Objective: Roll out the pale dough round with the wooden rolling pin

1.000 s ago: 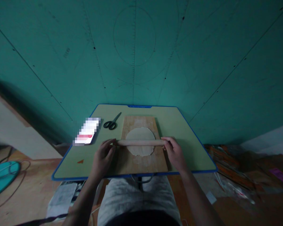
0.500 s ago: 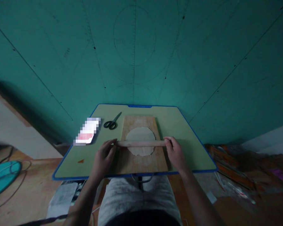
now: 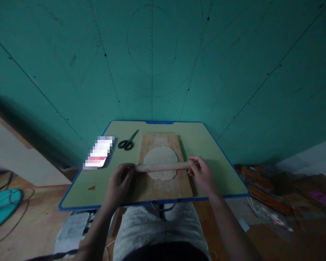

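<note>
A wooden rolling pin (image 3: 161, 167) lies across a flat, roughly round sheet of dough (image 3: 161, 154) with ragged edges. Under the dough is a wooden board (image 3: 163, 190), its near end at the table's front edge. My left hand (image 3: 121, 181) is closed on the pin's left end, fingers bent round it. At the other end, my right hand (image 3: 201, 173) pinches the pin between thumb and fingers. The dough shows both above and below the pin.
Black-handled scissors (image 3: 128, 141) lie left of the board on the table (image 3: 220, 177). Further left is a phone-like device with a blurred screen (image 3: 99, 152). A small orange triangular piece (image 3: 91, 187) lies near the front left. A green wall (image 3: 163, 72) rises behind the table.
The rolling pin has tilted slightly, its left end now a little nearer me. My right fingers have shifted on the pin. The whole view has moved slightly.
</note>
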A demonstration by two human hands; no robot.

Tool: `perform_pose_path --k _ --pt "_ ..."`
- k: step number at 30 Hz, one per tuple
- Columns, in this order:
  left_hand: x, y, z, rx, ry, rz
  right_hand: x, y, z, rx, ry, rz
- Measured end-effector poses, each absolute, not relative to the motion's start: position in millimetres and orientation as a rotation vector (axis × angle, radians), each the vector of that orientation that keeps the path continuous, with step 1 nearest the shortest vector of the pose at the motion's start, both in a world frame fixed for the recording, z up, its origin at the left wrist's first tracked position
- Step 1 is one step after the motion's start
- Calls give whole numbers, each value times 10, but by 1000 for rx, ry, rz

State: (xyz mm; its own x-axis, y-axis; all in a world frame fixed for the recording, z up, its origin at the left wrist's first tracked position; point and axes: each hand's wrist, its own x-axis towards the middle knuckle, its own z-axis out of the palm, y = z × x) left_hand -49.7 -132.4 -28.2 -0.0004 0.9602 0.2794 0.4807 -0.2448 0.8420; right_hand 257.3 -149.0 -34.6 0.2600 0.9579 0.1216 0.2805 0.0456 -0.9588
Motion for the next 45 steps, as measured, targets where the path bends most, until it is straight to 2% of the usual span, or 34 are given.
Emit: perform_pose_path --k 12,25,32,38,45 --pt "-489 -1304 -311 1734 1498 1182 2605 -1482 -345 -1389 -1168 921" --pt "-441 -1307 -218 1696 1629 1067 2606 -1382 -293 -1557 -1561 517" --pt "-401 -1202 -121 1855 1836 751 2568 -1279 -172 -1775 -1742 506" --pt "-269 -1106 14 1985 2083 352 2405 -1148 -62 -2276 -1941 234" --pt "-197 -926 64 2111 2129 120 2379 -1027 73 -2327 -2194 177"
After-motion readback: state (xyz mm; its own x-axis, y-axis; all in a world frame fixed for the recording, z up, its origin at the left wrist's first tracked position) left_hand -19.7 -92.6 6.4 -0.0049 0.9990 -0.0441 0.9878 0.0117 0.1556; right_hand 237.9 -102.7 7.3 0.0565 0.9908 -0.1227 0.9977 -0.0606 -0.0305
